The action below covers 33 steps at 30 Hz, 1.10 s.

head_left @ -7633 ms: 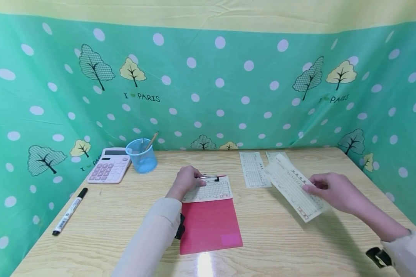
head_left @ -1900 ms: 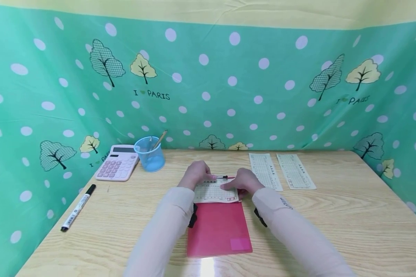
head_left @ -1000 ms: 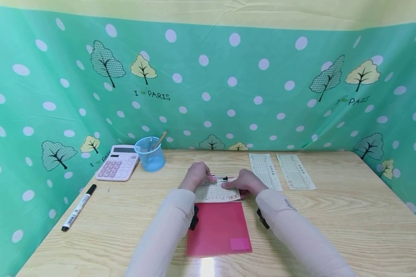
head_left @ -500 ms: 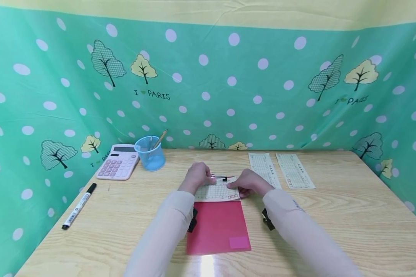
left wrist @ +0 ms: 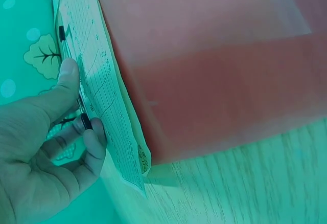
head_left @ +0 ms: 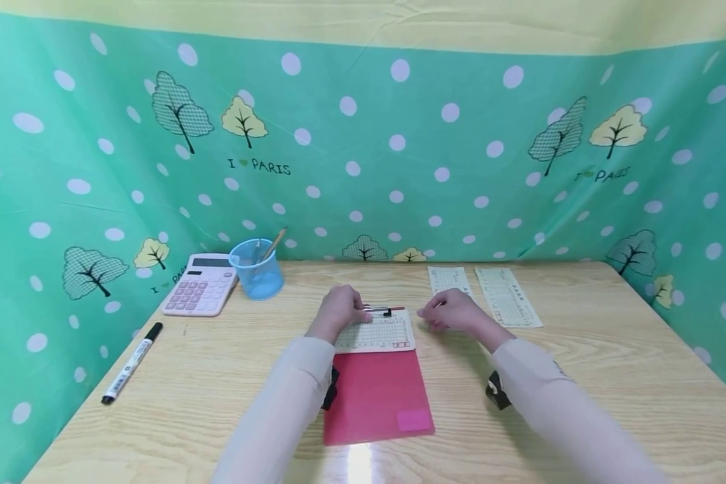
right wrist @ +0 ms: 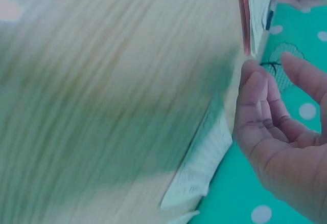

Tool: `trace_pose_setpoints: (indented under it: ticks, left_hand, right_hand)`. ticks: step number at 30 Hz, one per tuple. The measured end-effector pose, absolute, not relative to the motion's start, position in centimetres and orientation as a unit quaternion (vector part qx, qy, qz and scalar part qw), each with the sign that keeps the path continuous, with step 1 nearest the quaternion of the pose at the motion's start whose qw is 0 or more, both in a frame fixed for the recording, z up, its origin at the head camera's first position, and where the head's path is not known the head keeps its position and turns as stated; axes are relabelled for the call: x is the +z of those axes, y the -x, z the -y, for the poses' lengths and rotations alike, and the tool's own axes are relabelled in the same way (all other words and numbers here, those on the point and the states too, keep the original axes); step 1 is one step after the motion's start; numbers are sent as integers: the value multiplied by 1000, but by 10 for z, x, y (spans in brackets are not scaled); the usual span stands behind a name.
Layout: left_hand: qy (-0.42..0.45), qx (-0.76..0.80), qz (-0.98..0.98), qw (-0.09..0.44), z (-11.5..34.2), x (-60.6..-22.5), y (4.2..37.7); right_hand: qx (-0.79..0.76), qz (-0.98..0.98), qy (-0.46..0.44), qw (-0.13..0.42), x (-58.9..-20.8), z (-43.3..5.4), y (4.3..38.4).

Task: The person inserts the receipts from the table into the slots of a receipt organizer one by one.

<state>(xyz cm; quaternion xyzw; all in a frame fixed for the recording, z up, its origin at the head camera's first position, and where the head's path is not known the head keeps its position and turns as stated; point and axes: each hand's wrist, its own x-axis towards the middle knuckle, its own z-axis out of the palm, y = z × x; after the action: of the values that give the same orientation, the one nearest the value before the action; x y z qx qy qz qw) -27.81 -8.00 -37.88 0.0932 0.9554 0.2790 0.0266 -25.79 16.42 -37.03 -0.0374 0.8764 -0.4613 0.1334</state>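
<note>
On the table lies a red clip folder (head_left: 378, 396) with a pink label at its lower right corner. Printed form slips (head_left: 384, 335) cover its top part, stacked with their edges slightly apart. My left hand (head_left: 337, 310) pinches the metal clip (left wrist: 62, 34) at the folder's top edge; in the left wrist view the thumb lies on the bar and the fingertips are by its black end. Just right of the slips is my right hand (head_left: 456, 312), holding nothing. Its fingers bend loosely and the thumb stands apart from them in the right wrist view.
Behind the right hand lie two more printed slips, one partly covered (head_left: 449, 277) and one further right (head_left: 508, 297). At the back left stand a pink calculator (head_left: 201, 288) and a blue mesh pencil cup (head_left: 260, 275) with pencils. A capped marker (head_left: 132, 363) lies at the left edge.
Earlier the right hand carried a slip from the right and set it on the folder's stack under the clip. Now it has let go and moved right. The left hand stays at the clip.
</note>
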Motion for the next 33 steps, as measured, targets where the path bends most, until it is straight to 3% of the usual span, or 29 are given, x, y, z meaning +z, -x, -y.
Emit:
trace_pose_setpoints:
  ticks: [9,21,33]
  left_hand:
    - [-80,283,-955,29,81,-375,274]
    - [-74,283,-956,23,82,-380,276]
    - [-71,283,-956,31,78,-379,275]
  right_hand:
    - [-485,-868,53,90,-359,-198,251]
    - [-426,-903,-32,45,-375,-224,252]
    - [-340,-934,-95,59,-380,-221,261]
